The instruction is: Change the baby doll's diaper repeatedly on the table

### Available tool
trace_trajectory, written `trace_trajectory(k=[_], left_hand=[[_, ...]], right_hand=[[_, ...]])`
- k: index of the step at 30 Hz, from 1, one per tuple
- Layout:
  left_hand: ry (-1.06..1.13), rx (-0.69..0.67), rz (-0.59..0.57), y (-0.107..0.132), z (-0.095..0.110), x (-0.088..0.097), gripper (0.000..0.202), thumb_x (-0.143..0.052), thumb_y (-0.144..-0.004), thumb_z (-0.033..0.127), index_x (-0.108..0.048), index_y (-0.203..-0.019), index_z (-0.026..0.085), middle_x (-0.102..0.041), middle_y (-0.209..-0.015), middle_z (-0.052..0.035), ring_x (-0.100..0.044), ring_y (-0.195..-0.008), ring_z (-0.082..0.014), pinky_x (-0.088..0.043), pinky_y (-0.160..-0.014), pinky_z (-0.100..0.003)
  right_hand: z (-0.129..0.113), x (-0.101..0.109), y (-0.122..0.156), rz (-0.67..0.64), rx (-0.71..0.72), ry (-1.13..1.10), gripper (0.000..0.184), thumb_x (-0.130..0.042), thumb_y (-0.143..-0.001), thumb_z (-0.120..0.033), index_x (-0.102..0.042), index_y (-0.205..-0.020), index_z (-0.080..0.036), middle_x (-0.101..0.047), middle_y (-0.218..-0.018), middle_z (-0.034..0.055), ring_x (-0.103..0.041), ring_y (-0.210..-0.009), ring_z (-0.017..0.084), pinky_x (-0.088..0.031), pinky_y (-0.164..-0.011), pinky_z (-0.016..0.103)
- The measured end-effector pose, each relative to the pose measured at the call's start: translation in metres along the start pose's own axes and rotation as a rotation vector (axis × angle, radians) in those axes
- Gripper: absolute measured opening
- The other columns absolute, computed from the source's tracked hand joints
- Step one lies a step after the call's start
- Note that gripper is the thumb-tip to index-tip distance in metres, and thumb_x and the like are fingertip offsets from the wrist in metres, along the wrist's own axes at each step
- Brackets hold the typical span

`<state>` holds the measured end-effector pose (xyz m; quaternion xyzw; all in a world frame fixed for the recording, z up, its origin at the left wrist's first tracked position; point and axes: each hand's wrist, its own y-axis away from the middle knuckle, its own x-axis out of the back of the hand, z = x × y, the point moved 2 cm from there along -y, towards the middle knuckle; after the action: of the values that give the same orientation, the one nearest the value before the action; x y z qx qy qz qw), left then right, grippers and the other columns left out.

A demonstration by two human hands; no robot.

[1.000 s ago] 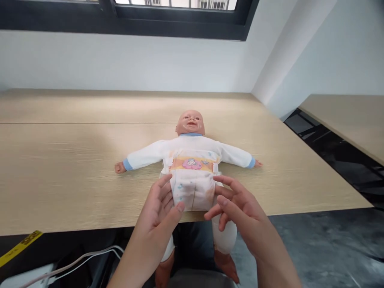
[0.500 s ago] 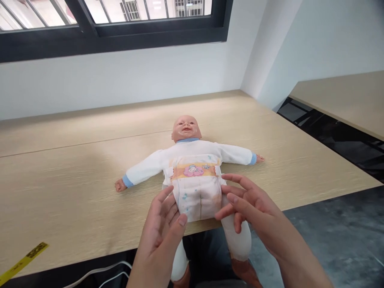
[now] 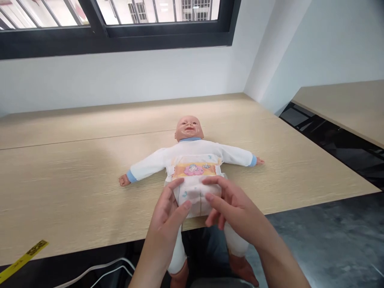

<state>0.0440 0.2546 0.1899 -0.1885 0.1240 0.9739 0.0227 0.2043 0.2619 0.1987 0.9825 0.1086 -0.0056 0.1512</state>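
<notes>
A baby doll point(image 3: 189, 128) in a white outfit with blue cuffs and collar lies on its back, arms spread wide. Round its hips is a diaper point(image 3: 195, 188) with an orange printed band across the front and tabs at both sides. My left hand point(image 3: 171, 208) rests by the diaper's left side, fingers apart and curved. On the other side, my right hand point(image 3: 228, 200) is over the diaper's front, its fingers spread and bent. Neither hand grips anything. The doll's legs hang past the table's near edge, partly hidden by my hands.
The doll lies on a light wooden table point(image 3: 75, 172). A yellow strip point(image 3: 24, 260) with a printed code is at the near left edge. White cables point(image 3: 102, 268) hang below it. A window point(image 3: 162, 34) is above the back wall, and another tabletop point(image 3: 345, 104) stands at right.
My right hand has moved left, from the diaper's side onto its front. The left hand has shifted slightly up and right. The view has moved a little.
</notes>
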Motion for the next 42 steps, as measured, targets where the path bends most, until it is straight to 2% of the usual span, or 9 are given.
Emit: trace_trajectory(k=[5,8,13,18,21,26,30,37,42], left_hand=[[-0.171,-0.024,0.056,0.022,0.004,0.020,0.049,-0.067,-0.085,0.037,-0.048,-0.129,0.026,-0.053,-0.143,-0.0091,-0.050,-0.131,-0.0270,-0.040,-0.111,-0.040],[-0.221,0.010,0.008,0.026,0.004,0.015,0.050,-0.065,-0.086,0.039,-0.046,-0.130,0.025,-0.053,-0.142,-0.0113,-0.053,-0.129,-0.0282,-0.043,-0.108,-0.041],[-0.276,-0.023,-0.068,0.027,0.000,0.000,0.043,-0.059,-0.091,0.034,-0.045,-0.131,0.027,-0.052,-0.143,-0.0076,-0.050,-0.131,-0.0242,-0.042,-0.109,-0.037],[-0.414,-0.030,-0.052,0.033,-0.001,0.006,0.037,-0.057,-0.093,0.037,-0.048,-0.128,0.028,-0.057,-0.136,-0.0063,-0.051,-0.129,-0.0233,-0.043,-0.106,-0.036],[-0.383,-0.040,-0.081,0.032,0.000,0.006,0.039,-0.058,-0.092,0.034,-0.047,-0.129,0.029,-0.055,-0.138,-0.0062,-0.050,-0.129,-0.0228,-0.043,-0.106,-0.036],[-0.263,-0.051,-0.104,0.018,-0.002,0.000,0.037,-0.062,-0.087,0.030,-0.048,-0.122,0.023,-0.061,-0.125,-0.0084,-0.059,-0.116,-0.0222,-0.047,-0.099,-0.036],[-0.270,-0.082,-0.061,0.008,-0.010,0.003,0.030,-0.060,-0.087,0.030,-0.048,-0.113,0.022,-0.065,-0.111,-0.0069,-0.062,-0.106,-0.0200,-0.050,-0.090,-0.033],[-0.723,-0.318,0.151,0.013,-0.021,0.022,0.024,-0.054,-0.089,0.020,-0.052,-0.113,0.025,-0.063,-0.102,-0.0029,-0.064,-0.093,-0.0171,-0.054,-0.084,-0.032],[-1.083,-0.628,0.172,0.027,-0.001,0.014,0.022,-0.049,-0.093,0.018,-0.058,-0.113,0.022,-0.057,-0.123,-0.0074,-0.055,-0.118,-0.0189,-0.047,-0.102,-0.035]], right_hand=[[0.005,0.019,0.023,0.262,0.015,0.069,0.046,-0.058,-0.088,-0.051,-0.051,-0.119,-0.018,-0.069,-0.087,0.0062,-0.067,-0.066,0.017,-0.051,-0.051,0.024],[0.006,0.010,0.026,0.180,0.011,0.047,0.043,-0.058,-0.089,-0.047,-0.050,-0.121,-0.019,-0.068,-0.097,0.0070,-0.068,-0.071,0.017,-0.054,-0.059,0.027],[0.006,-0.002,0.025,0.037,0.049,0.129,0.034,-0.056,-0.092,-0.042,-0.053,-0.119,-0.021,-0.069,-0.090,0.0040,-0.069,-0.083,0.020,-0.054,-0.068,0.029],[0.008,0.009,0.035,0.180,0.109,0.176,0.029,-0.060,-0.091,-0.042,-0.058,-0.111,-0.021,-0.068,-0.104,0.0062,-0.067,-0.091,0.019,-0.054,-0.076,0.030],[0.011,0.007,0.037,0.232,0.137,0.135,0.031,-0.061,-0.090,-0.041,-0.056,-0.115,-0.023,-0.069,-0.100,0.0055,-0.067,-0.094,0.020,-0.052,-0.069,0.026],[0.018,-0.011,0.026,-0.027,0.058,0.024,0.029,-0.060,-0.091,-0.039,-0.055,-0.114,-0.023,-0.068,-0.082,0.0021,-0.068,-0.079,0.018,-0.046,-0.053,0.022],[0.016,-0.015,0.016,-0.026,0.086,0.055,0.021,-0.058,-0.092,-0.039,-0.059,-0.101,-0.021,-0.065,-0.076,-0.0001,-0.066,-0.068,0.015,-0.046,-0.051,0.022],[0.021,0.007,0.025,0.206,0.160,0.298,0.020,-0.058,-0.091,-0.041,-0.064,-0.094,-0.022,-0.068,-0.083,0.0006,-0.066,-0.072,0.015,-0.054,-0.066,0.026],[0.022,0.026,0.044,0.480,0.315,0.540,0.021,-0.059,-0.089,-0.041,-0.064,-0.100,-0.024,-0.070,-0.097,0.0050,-0.067,-0.085,0.021,-0.057,-0.072,0.033]])
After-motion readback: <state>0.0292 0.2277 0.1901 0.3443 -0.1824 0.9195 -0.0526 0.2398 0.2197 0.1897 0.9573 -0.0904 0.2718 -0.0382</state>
